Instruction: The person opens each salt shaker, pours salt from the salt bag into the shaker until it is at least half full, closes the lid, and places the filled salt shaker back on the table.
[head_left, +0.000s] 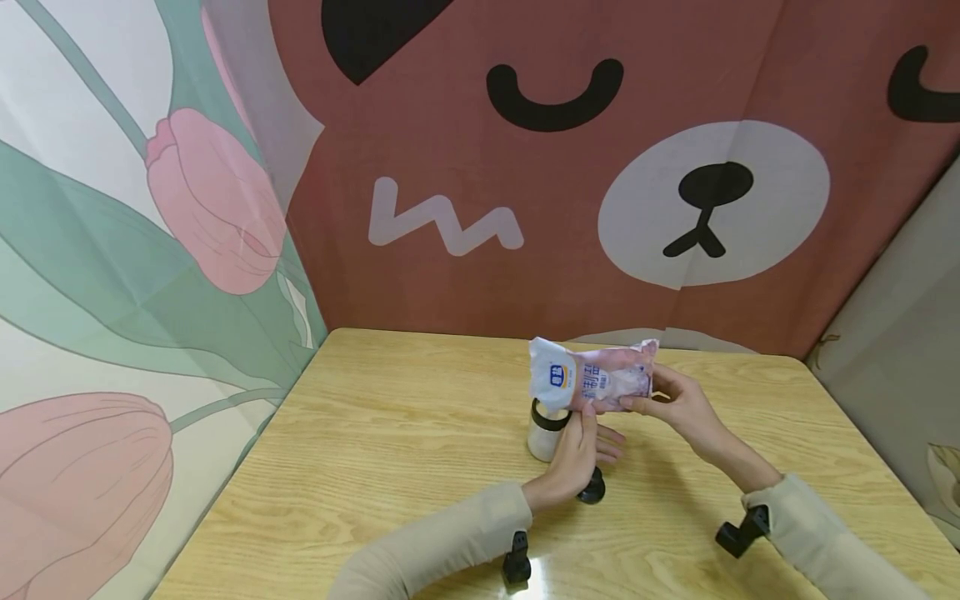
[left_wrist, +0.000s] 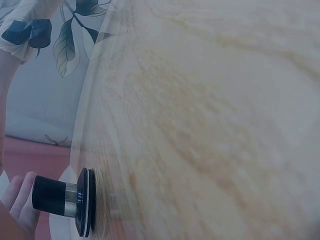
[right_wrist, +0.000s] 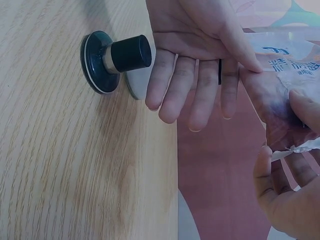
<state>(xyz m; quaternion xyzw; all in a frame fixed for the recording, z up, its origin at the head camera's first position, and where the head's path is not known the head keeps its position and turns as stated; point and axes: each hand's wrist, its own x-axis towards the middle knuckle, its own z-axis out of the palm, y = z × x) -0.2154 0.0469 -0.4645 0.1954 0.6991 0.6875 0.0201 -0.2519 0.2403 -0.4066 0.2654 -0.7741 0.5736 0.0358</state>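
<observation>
Pink and white plastic: a packet [head_left: 603,375], printed with blue characters and a blue-and-orange logo, held lengthwise above a wooden table [head_left: 420,408]. Right hand [head_left: 686,407] pinches its right end between thumb and fingers, a narrow grip. Plastic crinkled at that end, as the right wrist view shows.

Left hand [head_left: 573,457] below the packet, thumb against its lower edge; other fingers straight and held out, not curled round anything.

Packet's white end sits over the mouth of a jar [head_left: 542,443], pale-bodied with a black rim [head_left: 553,423]. Jar stands upright on the table, just beyond the left hand, partly hidden by it. Whether packet and rim touch I cannot tell; the packet covers part of the mouth.

Lid [head_left: 591,487] off the jar, lying near it on the table, close by the left wrist. Black disc, knob [left_wrist: 49,195] uppermost, silvery band at the knob's base.

Both arms in beige sleeves [head_left: 450,533], each with a small black device [head_left: 517,560] at the cuff.

Behind the table, a brown bear cloth [head_left: 442,287], eyes drawn closed, muzzle white. To the left, a tulip cloth [head_left: 217,204] in pink and green.
</observation>
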